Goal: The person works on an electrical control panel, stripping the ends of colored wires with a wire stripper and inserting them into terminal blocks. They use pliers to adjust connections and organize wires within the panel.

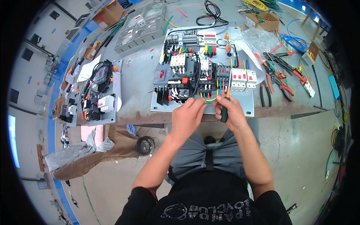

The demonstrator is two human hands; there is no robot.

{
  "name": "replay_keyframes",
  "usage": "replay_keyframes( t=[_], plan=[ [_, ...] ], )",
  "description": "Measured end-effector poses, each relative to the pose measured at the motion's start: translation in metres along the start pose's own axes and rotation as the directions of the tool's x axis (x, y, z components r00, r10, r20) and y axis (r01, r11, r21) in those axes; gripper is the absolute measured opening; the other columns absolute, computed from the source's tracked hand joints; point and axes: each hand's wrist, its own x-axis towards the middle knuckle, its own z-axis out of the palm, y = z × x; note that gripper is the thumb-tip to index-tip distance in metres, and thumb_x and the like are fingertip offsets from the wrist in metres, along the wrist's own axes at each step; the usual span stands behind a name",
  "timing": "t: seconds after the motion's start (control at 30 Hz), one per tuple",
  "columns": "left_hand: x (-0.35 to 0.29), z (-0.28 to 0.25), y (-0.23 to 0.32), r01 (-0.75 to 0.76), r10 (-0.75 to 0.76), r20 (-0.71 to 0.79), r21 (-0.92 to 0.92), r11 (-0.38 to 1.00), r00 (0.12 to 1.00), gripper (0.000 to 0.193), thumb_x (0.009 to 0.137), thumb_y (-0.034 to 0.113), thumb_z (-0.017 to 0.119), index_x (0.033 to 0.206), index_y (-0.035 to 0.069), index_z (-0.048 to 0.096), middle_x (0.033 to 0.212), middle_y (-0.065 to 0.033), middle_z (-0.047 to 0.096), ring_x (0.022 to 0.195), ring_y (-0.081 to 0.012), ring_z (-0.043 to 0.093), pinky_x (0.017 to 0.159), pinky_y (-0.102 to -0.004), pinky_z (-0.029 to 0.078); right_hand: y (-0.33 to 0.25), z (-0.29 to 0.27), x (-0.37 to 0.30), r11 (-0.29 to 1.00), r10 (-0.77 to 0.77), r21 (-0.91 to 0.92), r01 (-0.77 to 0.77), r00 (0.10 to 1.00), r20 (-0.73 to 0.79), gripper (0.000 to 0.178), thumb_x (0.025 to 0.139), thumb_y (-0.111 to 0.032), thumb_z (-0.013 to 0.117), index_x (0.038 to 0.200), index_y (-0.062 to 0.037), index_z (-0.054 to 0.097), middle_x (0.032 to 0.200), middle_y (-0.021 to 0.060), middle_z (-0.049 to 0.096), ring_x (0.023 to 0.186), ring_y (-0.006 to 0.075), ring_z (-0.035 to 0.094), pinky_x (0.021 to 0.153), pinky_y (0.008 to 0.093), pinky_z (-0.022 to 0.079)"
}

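A long grey surface (142, 80) ran across the upper half of the view, its front edge worn and rust-brown. Below that surface lay a pale concrete floor (307, 150), scuffed and lit evenly. Left of the surface, a blue stripe (51, 123) ran along the floor, and beyond it stood a light wall with dark windows (27, 54). Under the surface's left end lay brown cloth (112, 144) on the floor.

Two grey metal mounting plates carry electrical parts: one large plate (240, 108) in the middle of the bench, one smaller plate (117, 80) to its left. Two brown cardboard boxes (109, 14) (265, 21) stand at the far edge. One green-handled screwdriver (225, 110).
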Motion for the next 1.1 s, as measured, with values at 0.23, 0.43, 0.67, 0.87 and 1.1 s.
replay_keyframes(
  t=[0.23, 0.43, 0.67, 0.87, 1.1],
  plan=[
    [0.007, 0.002, -0.019, -0.226, 0.201, 0.190, 0.120, 0.967, 0.961, 0.030, 0.090, 0.004, 0.073, 0.119, 0.012, 0.071, 0.081, -0.0055, 0.060, 0.061, -0.0278, 0.067, 0.051, -0.0389, 0.053, 0.004, -0.004, 0.004, 1.000, 0.019, 0.017, -0.019, 1.000, 0.012, 0.018, 0.101, -0.019, 0.075, 0.103, -0.0029, 0.067, 0.090, 0.0062, 0.070, 0.065, 0.0113, 0.060, 0.054, 0.0279, 0.048],
    [0.015, 0.012, -0.038, -0.404, 0.388, 0.144, 0.109, 0.908, 0.911, 0.027, 0.081, 0.003, 0.071, 0.107, 0.007, 0.068, 0.090, -0.0048, 0.063, 0.062, -0.0186, 0.070, 0.054, -0.0348, 0.056, 0.009, -0.001, 0.004, 0.998, -0.045, 0.046, 0.045, 0.999, 0.003, 0.016, 0.100, -0.017, 0.075, 0.100, -0.0042, 0.066, 0.077, 0.0054, 0.066, 0.059, 0.0126, 0.058, 0.053, 0.0280, 0.047],
    [0.013, 0.013, -0.044, -0.467, 0.441, 0.174, 0.160, 0.870, 0.881, 0.030, 0.076, 0.003, 0.071, 0.106, 0.005, 0.069, 0.089, -0.0035, 0.064, 0.060, -0.0141, 0.067, 0.050, -0.0310, 0.053, 0.002, 0.007, 0.002, 0.999, -0.027, 0.033, 0.029, 0.998, -0.060, 0.010, 0.097, -0.009, 0.073, 0.101, -0.0032, 0.066, 0.075, 0.0015, 0.062, 0.055, 0.0109, 0.056, 0.052, 0.0279, 0.044],
    [0.019, 0.000, -0.042, -0.503, 0.444, 0.262, 0.240, 0.830, 0.857, 0.027, 0.080, 0.011, 0.071, 0.107, 0.009, 0.067, 0.083, 0.0018, 0.054, 0.057, -0.0073, 0.063, 0.043, -0.0266, 0.046, 0.003, 0.007, 0.004, 0.999, -0.021, 0.035, 0.024, 0.996, -0.086, 0.009, 0.096, -0.008, 0.073, 0.098, -0.0025, 0.066, 0.076, 0.0023, 0.062, 0.054, 0.0101, 0.054, 0.052, 0.0283, 0.043],
    [0.025, -0.004, -0.046, -0.539, 0.482, 0.261, 0.232, 0.810, 0.836, 0.028, 0.080, 0.010, 0.071, 0.108, 0.009, 0.068, 0.082, 0.0014, 0.054, 0.052, -0.0091, 0.061, 0.043, -0.0278, 0.045, 0.004, 0.009, 0.008, 0.999, -0.040, 0.015, 0.041, 0.995, -0.086, 0.011, 0.095, -0.011, 0.076, 0.098, -0.0028, 0.068, 0.070, 0.0017, 0.062, 0.054, 0.0111, 0.056, 0.053, 0.0283, 0.044]
  ],
)
